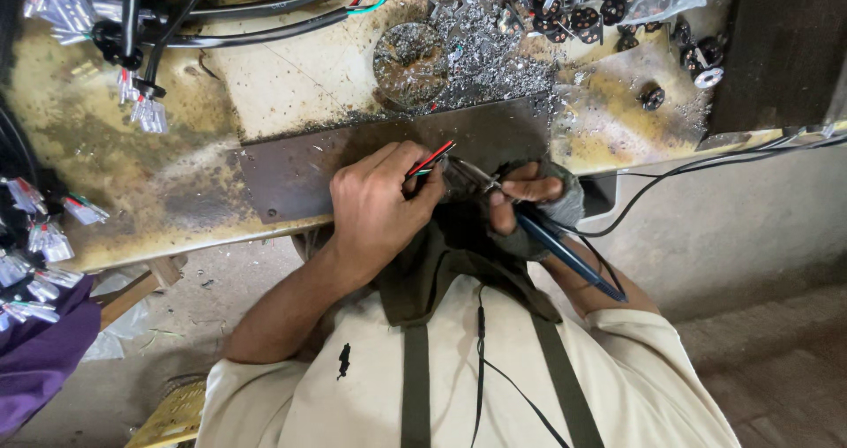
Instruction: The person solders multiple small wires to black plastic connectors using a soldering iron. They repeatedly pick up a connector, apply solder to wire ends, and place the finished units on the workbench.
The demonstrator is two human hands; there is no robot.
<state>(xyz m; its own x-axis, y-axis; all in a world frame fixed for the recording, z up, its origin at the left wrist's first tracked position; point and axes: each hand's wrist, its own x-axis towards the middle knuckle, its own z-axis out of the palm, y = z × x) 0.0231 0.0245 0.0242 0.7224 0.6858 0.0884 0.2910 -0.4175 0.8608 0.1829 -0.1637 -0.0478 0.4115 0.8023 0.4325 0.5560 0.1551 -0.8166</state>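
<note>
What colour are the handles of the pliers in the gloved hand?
Dark blue. The pliers' handles run down from the right hand, seen in the head view.

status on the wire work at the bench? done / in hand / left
Done, by the look of it: bundles of black cable with clear-sleeved ends lie at the bench's top left, more sleeved ends at its left edge. In hand: the left hand pinches red, black and green wires; the right hand, in a fingerless glove, works blue-handled pliers on them. Left: cannot tell; no untreated wire is clearly visible.
</note>
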